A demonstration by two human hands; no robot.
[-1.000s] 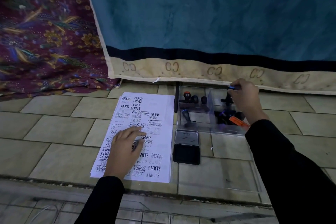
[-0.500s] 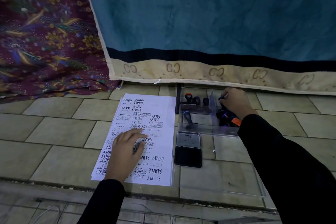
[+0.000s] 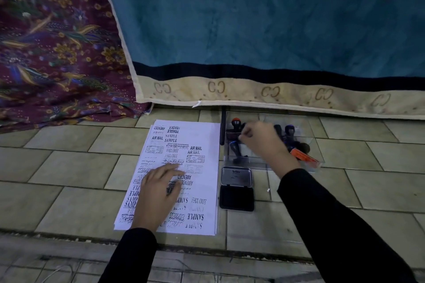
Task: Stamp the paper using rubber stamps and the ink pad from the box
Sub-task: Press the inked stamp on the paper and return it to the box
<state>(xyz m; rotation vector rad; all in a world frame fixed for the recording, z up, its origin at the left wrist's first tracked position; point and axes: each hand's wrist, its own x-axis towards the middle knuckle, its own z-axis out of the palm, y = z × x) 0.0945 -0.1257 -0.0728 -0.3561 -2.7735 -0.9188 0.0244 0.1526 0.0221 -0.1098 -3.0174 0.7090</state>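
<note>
Stamps (image 3: 236,124) stand handles-up in the box (image 3: 250,161), just under the curled fingers (image 3: 247,133) of the right hand (image 3: 262,145); whether they pinch one is unclear. The ink pad (image 3: 236,197) lies open behind that wrist. The left hand (image 3: 158,190) presses flat on the paper (image 3: 202,138).

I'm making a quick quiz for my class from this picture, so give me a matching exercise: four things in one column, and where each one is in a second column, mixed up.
1. left hand
2. right hand
3. ink pad
4. orange-topped stamp

a. in the clear box, far left corner
b. flat on the paper
c. open, on the floor tiles in front of the box
d. over the box's left compartment

Pairs: 1-b, 2-d, 3-c, 4-a.
</note>
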